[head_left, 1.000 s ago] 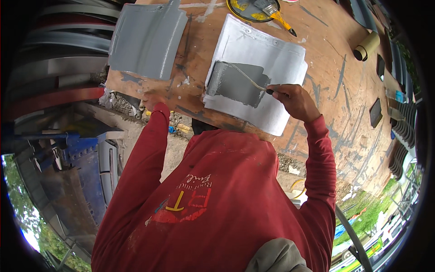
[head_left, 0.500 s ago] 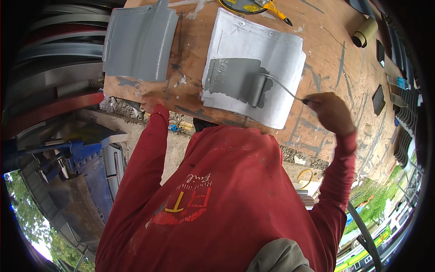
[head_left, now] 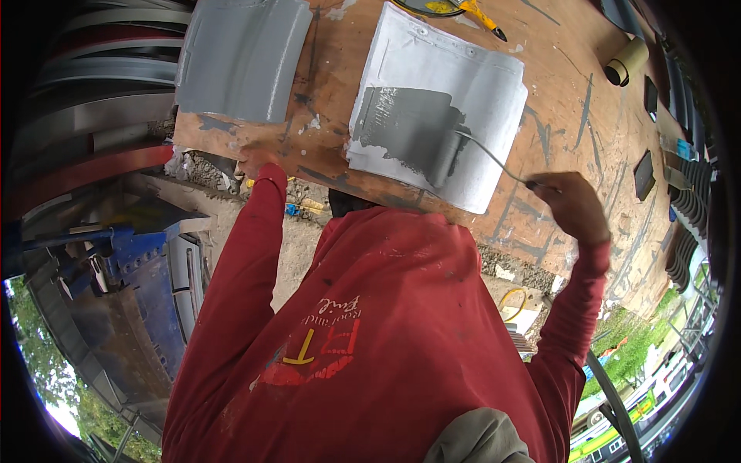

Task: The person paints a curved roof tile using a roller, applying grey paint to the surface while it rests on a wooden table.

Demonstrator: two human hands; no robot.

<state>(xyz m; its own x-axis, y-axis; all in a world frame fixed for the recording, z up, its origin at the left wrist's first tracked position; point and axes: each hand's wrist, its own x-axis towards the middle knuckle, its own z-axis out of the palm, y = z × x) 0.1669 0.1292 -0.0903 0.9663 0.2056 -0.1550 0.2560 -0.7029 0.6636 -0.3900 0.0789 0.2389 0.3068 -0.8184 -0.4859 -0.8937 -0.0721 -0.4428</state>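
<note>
Worktable (head_left: 563,85): a brown wooden board is spreading across the upper view; dark grey streaks are marking its surface.
Red shirt (head_left: 401,309): its body is filling the lower middle, its long sleeves covering the person's arms.
Stacked lengths (head_left: 116,73): long grey, white and red pieces are lying beyond the worktable's left end.
White tile (head_left: 490,89): it is lying on the worktable in front of the person, close to the near edge.
Grey tile (head_left: 241,62): it is lying left of the white tile, bare wood separating the two.
Grey paint patch (head_left: 405,123): it is covering part of the white tile's near half, leaving white along the right side.
Paint roller (head_left: 445,158): its cylinder is touching the white tile at the patch's right end; its thin bent arm is running rightward.
Right hand (head_left: 573,204): slightly blurred, it is closing around the roller's handle, gripping it.
Left hand (head_left: 258,163): it is resting at the worktable's near left edge; whether it is gripping, I cannot tell.
Cardboard tube (head_left: 628,60): it is lying far right.
Yellow-handled brush (head_left: 485,21): it is lying just beyond the white tile.
</note>
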